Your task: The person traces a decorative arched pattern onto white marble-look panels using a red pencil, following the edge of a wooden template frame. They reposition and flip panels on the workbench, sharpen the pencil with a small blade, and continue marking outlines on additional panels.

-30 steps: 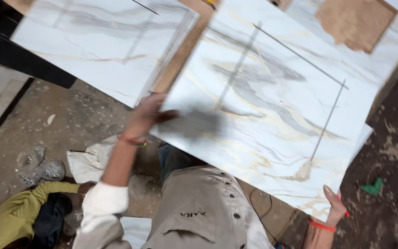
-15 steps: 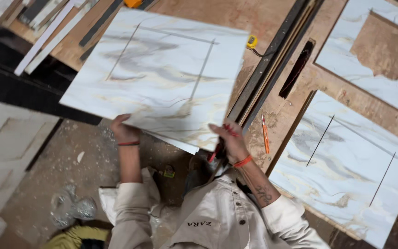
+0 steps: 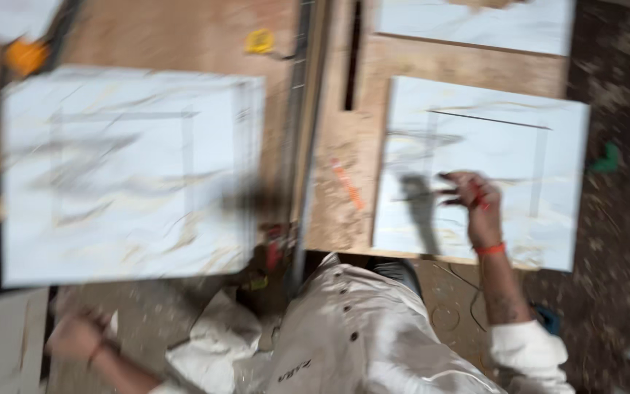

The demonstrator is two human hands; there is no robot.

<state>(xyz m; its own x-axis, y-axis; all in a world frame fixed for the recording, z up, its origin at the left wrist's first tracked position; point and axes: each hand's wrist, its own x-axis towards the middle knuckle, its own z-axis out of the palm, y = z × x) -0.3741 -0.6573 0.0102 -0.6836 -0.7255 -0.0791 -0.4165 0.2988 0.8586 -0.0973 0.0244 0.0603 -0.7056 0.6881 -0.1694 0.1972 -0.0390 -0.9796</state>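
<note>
- Reaching over the marble-patterned tile (image 3: 486, 171) at about three o'clock of the frame, the right hand (image 3: 472, 201) has its fingers curled loosely and pointing toward nine o'clock; something small and reddish shows between them, too blurred to name, so whether the hand pinches it cannot be told.
- Low at seven o'clock, the left hand (image 3: 78, 335) hangs beside the workbench (image 3: 176, 36), away from any tile; it looks loosely curled and seemingly empty, though motion blur hides the fingers.
- That tile lies flat on the bench, its near edge at the bench's front lip, just above the person's white shirt (image 3: 359, 343).
- It is a square, glossy white slab with grey and ochre veining, and thin dark lines drawn on its face mark out a smaller rectangle.
- It will likely handle as stiff, fairly heavy and brittle: it would not flex, and a knock on a corner could chip it.
- Its glazed face looks slick, so a flat palm on top would probably slide; the surer hold is at two opposite edges, fingers hooked under.
- A second tile (image 3: 129, 175) of the same pattern, also marked with a rectangle, sits at nine o'clock, overhanging the bench's front edge, well apart from both hands.
- Between the two tiles a long metal rail (image 3: 302, 131) runs from twelve toward six o'clock, with an orange pencil (image 3: 348, 184) just beside it.
- A yellow tape measure (image 3: 259, 41) lies near twelve o'clock.
</note>
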